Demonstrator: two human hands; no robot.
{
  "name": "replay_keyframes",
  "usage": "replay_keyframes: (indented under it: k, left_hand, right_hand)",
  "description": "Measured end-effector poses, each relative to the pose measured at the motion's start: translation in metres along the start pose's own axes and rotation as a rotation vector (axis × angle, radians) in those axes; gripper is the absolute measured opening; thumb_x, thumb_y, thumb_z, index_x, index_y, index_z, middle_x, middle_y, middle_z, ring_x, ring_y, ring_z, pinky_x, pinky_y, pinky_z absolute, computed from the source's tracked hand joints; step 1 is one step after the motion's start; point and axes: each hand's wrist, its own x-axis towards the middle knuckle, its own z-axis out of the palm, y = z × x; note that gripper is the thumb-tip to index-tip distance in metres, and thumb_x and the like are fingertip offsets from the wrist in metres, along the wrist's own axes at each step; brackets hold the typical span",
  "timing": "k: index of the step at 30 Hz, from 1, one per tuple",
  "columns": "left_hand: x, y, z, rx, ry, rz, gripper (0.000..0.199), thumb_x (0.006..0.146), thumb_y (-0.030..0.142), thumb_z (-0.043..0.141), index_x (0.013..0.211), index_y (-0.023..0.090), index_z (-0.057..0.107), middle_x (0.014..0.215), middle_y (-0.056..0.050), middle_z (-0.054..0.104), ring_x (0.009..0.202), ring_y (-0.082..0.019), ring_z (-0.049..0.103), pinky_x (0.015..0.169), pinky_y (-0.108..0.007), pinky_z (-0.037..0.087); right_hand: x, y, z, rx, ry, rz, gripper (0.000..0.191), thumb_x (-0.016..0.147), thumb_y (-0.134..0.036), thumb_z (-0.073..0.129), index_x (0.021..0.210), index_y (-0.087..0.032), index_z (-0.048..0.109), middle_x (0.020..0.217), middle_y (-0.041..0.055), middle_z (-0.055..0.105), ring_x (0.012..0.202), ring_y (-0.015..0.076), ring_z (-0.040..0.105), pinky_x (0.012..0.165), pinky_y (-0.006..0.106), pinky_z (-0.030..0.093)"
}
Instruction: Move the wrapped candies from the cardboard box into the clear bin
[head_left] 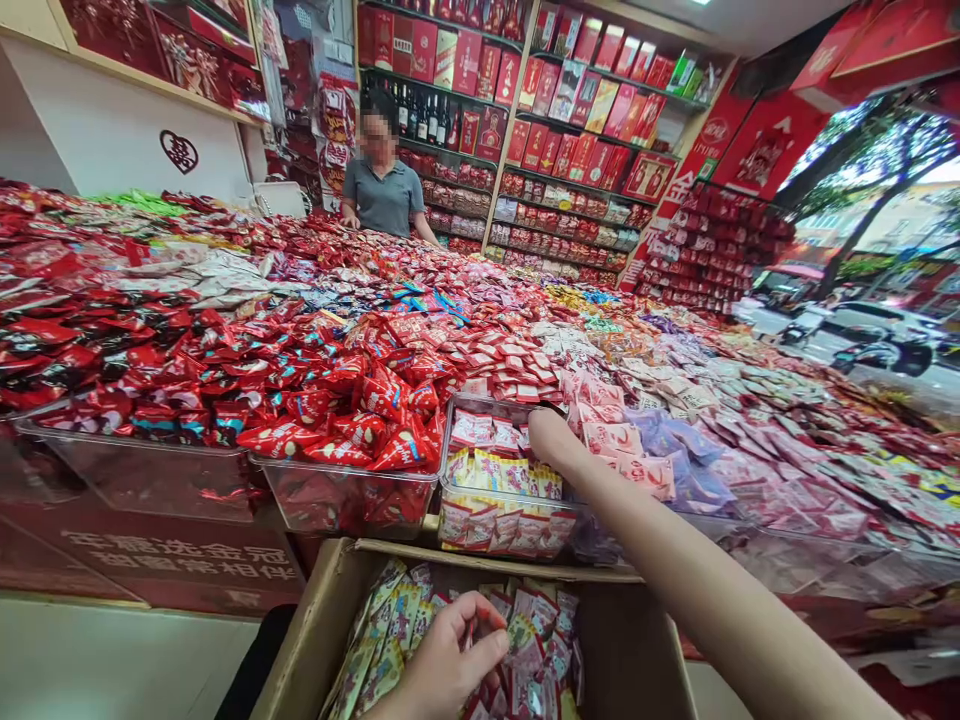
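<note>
Low in the view, my left hand (461,650) is curled over an open cardboard box (307,630) holding many small wrapped candies (401,610). Its thumb and fingers are bent inward around what looks like a small candy packet. My right hand (555,440) reaches forward to a clear plastic bin (510,495) and touches its right side. The fingers of that hand are hidden behind its back and among the packets. Yellow and pink packets (499,475) stand in rows inside the bin.
Bins of red packets (382,400) lie left of the clear bin, with pink and purple packets (675,450) on its right. Across the candy display, a person (384,190) in a grey shirt stands before shelves of red boxes (469,75).
</note>
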Motion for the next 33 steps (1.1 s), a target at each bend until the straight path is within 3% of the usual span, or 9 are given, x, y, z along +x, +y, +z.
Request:
replay_keyframes:
  k: [7, 12, 14, 17, 18, 21, 24, 27, 33]
  left_hand:
    - [0.002, -0.006, -0.002, -0.021, 0.041, 0.038, 0.014, 0.062, 0.024, 0.059, 0.070, 0.016, 0.051, 0.055, 0.006, 0.047, 0.049, -0.008, 0.042, 0.050, -0.021, 0.032]
    - [-0.003, 0.018, -0.006, -0.433, -0.049, -0.034, 0.029, 0.059, 0.020, 0.048, 0.087, 0.014, 0.056, 0.067, -0.001, 0.057, 0.059, -0.011, 0.049, 0.055, -0.022, 0.035]
    - [-0.005, 0.026, -0.007, -0.576, -0.050, -0.029, 0.029, 0.060, 0.018, 0.046, 0.086, 0.014, 0.057, 0.070, -0.003, 0.059, 0.062, -0.012, 0.051, 0.055, -0.022, 0.036]
    - [-0.007, 0.032, -0.007, -0.594, -0.021, -0.046, 0.025, 0.058, 0.010, 0.055, 0.083, 0.015, 0.056, 0.067, -0.001, 0.059, 0.060, -0.011, 0.052, 0.050, -0.020, 0.036]
    - [-0.007, 0.033, -0.005, -0.587, -0.007, -0.060, 0.026, 0.060, 0.010, 0.059, 0.085, 0.015, 0.056, 0.067, -0.001, 0.059, 0.058, -0.011, 0.052, 0.050, -0.020, 0.037]
    - [-0.008, 0.031, 0.000, -0.541, 0.079, -0.101, 0.023, 0.061, 0.016, 0.067, 0.081, 0.017, 0.054, 0.063, 0.001, 0.059, 0.055, -0.009, 0.052, 0.052, -0.020, 0.039]
    - [-0.006, 0.025, 0.006, -0.421, 0.191, -0.062, 0.024, 0.056, 0.018, 0.073, 0.073, 0.015, 0.056, 0.060, 0.002, 0.058, 0.054, -0.009, 0.052, 0.053, -0.020, 0.039]
    - [-0.002, 0.020, 0.008, -0.416, 0.238, -0.061, 0.025, 0.057, 0.021, 0.073, 0.076, 0.014, 0.057, 0.062, 0.001, 0.059, 0.057, -0.010, 0.054, 0.055, -0.020, 0.040]
    - [-0.002, 0.021, 0.007, -0.143, 0.147, -0.013, 0.021, 0.062, 0.024, 0.068, 0.078, 0.013, 0.059, 0.070, -0.001, 0.061, 0.064, -0.011, 0.053, 0.062, -0.021, 0.041]
  right_hand:
    - [-0.012, -0.004, 0.000, -0.021, 0.048, 0.026, 0.028, 0.074, -0.006, 0.039, 0.085, -0.010, 0.065, 0.087, 0.0158, 0.064, 0.081, 0.0247, 0.060, 0.063, 0.029, 0.044]
    - [-0.020, -0.004, -0.016, 0.013, 0.092, 0.004, 0.025, 0.075, -0.008, 0.039, 0.083, -0.011, 0.063, 0.087, 0.0145, 0.063, 0.080, 0.0218, 0.059, 0.065, 0.027, 0.043]
    - [-0.043, -0.004, -0.026, 0.100, 0.220, -0.050, 0.026, 0.081, -0.014, 0.036, 0.089, -0.012, 0.060, 0.093, 0.0134, 0.061, 0.085, 0.0212, 0.057, 0.069, 0.028, 0.042]
    - [-0.102, -0.008, -0.026, 0.493, 0.491, -0.245, 0.021, 0.082, -0.027, 0.042, 0.089, -0.016, 0.058, 0.085, 0.0073, 0.061, 0.079, 0.0170, 0.056, 0.070, 0.025, 0.041]
    - [-0.124, -0.012, -0.019, 0.643, 0.456, -0.261, 0.019, 0.081, -0.029, 0.044, 0.085, -0.017, 0.058, 0.078, 0.0050, 0.061, 0.072, 0.0148, 0.056, 0.065, 0.023, 0.041]
    - [-0.180, -0.029, 0.023, 0.978, 0.058, -0.190, 0.019, 0.077, -0.035, 0.051, 0.072, -0.018, 0.057, 0.060, 0.0000, 0.058, 0.053, 0.0108, 0.052, 0.049, 0.020, 0.039]
    - [-0.205, -0.048, 0.072, 1.262, -0.233, -0.059, 0.025, 0.073, -0.041, 0.054, 0.069, -0.016, 0.053, 0.055, -0.0017, 0.054, 0.047, 0.0096, 0.050, 0.043, 0.019, 0.038]
    - [-0.205, -0.055, 0.098, 1.438, -0.268, 0.015, 0.027, 0.075, -0.041, 0.049, 0.065, -0.016, 0.051, 0.051, -0.0033, 0.049, 0.043, 0.0079, 0.048, 0.041, 0.018, 0.037]
    - [-0.202, -0.050, 0.100, 1.627, -0.250, 0.098, 0.024, 0.072, -0.040, 0.054, 0.068, -0.017, 0.049, 0.051, -0.0049, 0.047, 0.038, 0.0060, 0.041, 0.036, 0.017, 0.033]
